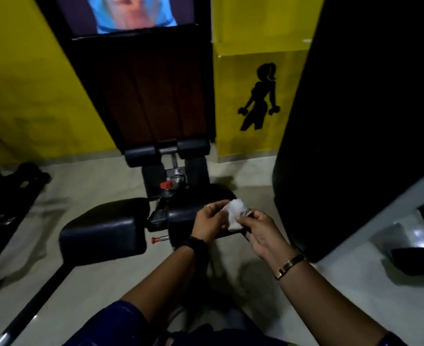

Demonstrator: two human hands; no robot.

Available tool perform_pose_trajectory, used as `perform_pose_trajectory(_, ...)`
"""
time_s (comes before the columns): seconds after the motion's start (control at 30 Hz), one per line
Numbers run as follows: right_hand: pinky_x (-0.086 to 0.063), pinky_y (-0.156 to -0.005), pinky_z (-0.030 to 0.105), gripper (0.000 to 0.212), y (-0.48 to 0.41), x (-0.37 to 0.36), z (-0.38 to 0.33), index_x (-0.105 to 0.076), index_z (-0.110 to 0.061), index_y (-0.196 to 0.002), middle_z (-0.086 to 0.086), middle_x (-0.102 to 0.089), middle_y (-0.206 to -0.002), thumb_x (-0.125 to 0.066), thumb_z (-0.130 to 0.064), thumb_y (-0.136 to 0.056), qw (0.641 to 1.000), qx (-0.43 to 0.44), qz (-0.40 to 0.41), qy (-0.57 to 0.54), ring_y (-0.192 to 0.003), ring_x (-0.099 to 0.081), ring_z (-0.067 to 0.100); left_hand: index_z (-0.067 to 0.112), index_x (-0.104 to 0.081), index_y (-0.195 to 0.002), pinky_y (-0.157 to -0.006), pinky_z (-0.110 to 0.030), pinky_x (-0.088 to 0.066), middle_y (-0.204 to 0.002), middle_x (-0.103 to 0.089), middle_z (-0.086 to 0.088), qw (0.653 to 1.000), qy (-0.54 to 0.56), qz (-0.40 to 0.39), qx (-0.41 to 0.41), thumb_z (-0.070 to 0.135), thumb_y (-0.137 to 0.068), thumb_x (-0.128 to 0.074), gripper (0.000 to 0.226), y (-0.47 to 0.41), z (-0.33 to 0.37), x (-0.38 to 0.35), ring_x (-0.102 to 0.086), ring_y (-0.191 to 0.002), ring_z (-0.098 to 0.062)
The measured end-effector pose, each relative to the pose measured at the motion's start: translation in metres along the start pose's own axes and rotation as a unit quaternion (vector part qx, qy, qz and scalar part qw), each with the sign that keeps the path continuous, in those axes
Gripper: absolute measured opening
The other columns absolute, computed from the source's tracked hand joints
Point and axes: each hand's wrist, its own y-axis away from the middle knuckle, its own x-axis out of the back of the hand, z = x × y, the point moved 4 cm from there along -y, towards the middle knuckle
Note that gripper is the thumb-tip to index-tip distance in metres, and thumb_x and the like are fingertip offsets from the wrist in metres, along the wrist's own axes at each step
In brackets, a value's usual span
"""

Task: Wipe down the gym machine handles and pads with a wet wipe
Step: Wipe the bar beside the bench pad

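both hands' fingers pinch the wet wipe (234, 214) between them: left hand (209, 222), right hand (260, 233).

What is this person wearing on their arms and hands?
Both forearms are bare. The left hand has a ring on one finger, and a black band circles that wrist. The right hand has a flat gold-coloured bangle at its wrist. A dark sleeve edge shows further up the right arm.
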Motion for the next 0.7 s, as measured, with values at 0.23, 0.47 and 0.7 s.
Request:
perform_pose_trajectory(0.23, -0.051, -0.056, 0.037, 0.031, 0.002, 0.065, -0.003, -0.051, -0.007, -0.125, 0.020, -0.057, -0.119, -0.045, 0.003, -0.096, 0.983, 0.016, 0.148, -0.111, -0.094, -0.060, 0.032, 0.022, -0.037, -0.150, -0.118, -0.035, -0.022, -0.153, -0.039, -0.004, 0.675, -0.633, -0.213, -0.313, 0.022, -0.102, -0.039, 0.047, -0.029, -0.012, -0.031, -0.034, -0.143, -0.023)
perform_pose_trajectory(0.47, -0.056, -0.064, 0.040, 0.045, 0.022, 0.076, 0.023, -0.041, 0.000, -0.138, 0.025, -0.046, -0.138, -0.041, 0.012, -0.094, 0.958, 0.050, 0.212, -0.187, -0.110, -0.051, 0.036, 0.028, -0.068, -0.123, -0.105, -0.042, -0.041, -0.133, -0.062, 0.002, 0.369, -0.788, -0.265, -0.415, 0.032, -0.088, -0.029, 0.052, -0.072, -0.022, -0.022, -0.060, -0.120, -0.015)
perform_pose_trajectory(0.7, -0.054, -0.065, 0.027, 0.040, 0.027, 0.071, 0.056, -0.050, -0.008, -0.118, 0.019, -0.050, -0.127, -0.049, 0.017, -0.087, 0.946, 0.042, 0.281, -0.156, -0.096, -0.057, 0.028, 0.024, -0.061, -0.132, -0.106, -0.044, -0.038, -0.137, -0.059, -0.001, 0.346, -0.772, -0.287, -0.450, 0.043, -0.089, -0.030, 0.057, -0.099, -0.032, -0.004, -0.056, -0.126, -0.023)
